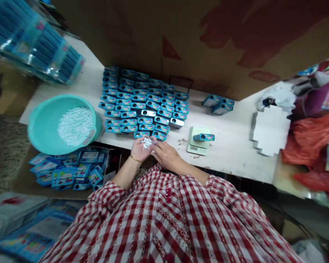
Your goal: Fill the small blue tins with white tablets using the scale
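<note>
Small white pieces (146, 143) lie heaped in the cupped palm of my left hand (139, 150), at the table's front edge. My right hand (166, 155) is beside it, its fingers bent and touching the edge of the heap; what its fingertips pinch is too small to make out. Just beyond both hands stand rows of small blue boxes (145, 120) with round dark holes on top. To the right, one blue box (204, 137) rests on a pale green scale (197, 149). A turquoise basin (41, 124) with many white pieces (75, 126) stands at the left.
A large cardboard box (142, 40) rises behind the rows. Several blue boxes (218, 104) stand apart at its right. White card pieces (271, 131) and a red bag (309, 142) are at the right. Below the basin, a carton holds blue packs (65, 177); wrapped blue packs (35, 44) are upper left.
</note>
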`<state>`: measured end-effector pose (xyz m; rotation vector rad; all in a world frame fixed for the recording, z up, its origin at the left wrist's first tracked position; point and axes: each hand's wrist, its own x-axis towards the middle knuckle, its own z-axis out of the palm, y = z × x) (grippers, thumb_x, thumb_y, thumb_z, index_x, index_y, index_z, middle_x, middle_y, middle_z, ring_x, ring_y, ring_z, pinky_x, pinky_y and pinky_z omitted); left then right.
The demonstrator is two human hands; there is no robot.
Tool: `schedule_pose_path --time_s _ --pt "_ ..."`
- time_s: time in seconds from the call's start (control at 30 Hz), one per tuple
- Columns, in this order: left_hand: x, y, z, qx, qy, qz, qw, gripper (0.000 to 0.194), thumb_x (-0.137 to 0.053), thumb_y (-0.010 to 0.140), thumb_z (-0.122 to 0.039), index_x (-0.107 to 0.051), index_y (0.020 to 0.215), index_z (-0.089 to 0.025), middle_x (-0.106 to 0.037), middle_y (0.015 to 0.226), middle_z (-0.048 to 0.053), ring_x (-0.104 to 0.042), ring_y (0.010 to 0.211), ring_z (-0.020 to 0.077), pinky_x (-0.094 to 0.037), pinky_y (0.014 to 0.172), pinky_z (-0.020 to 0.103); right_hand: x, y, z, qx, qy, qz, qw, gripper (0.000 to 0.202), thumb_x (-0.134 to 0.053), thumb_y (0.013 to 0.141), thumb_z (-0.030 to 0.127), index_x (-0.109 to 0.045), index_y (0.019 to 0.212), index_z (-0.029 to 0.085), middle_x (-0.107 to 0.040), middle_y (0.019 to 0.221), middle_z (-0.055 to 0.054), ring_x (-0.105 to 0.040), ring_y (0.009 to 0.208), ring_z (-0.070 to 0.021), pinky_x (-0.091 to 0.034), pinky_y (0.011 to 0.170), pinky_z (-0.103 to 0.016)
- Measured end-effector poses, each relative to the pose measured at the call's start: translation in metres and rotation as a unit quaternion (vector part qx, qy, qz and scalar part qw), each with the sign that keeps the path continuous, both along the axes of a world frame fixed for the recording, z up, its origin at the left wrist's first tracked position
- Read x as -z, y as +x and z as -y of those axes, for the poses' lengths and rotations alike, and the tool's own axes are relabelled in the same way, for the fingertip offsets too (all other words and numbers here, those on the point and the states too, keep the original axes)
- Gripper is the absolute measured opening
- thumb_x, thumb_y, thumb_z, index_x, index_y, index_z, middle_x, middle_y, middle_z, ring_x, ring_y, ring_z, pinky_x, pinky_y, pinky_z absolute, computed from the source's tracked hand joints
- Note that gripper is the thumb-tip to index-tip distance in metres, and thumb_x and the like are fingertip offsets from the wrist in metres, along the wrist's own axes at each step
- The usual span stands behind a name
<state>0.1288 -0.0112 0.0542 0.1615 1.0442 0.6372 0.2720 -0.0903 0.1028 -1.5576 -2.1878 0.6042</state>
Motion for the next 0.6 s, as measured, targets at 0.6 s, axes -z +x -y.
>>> schedule_pose_path --time_s 0.6 --pt "0.025 0.136 0.087 0.18 -0.077 -0.047 0.98 0.024 -0.04 0.082 -0.032 -0.058 0.08 -0.016 -0.065 0.094 0.011 -0.06 0.097 0.021 -0.049 0.082 0.033 0.048 0.104 0.067 -0.049 -0.059 0.125 0.989 0.024 -0.036 0.089 0.009 -0.055 0.104 0.01 -0.056 0.112 -0.015 -0.052 0.101 -0.0219 -0.047 0.08 -0.034"
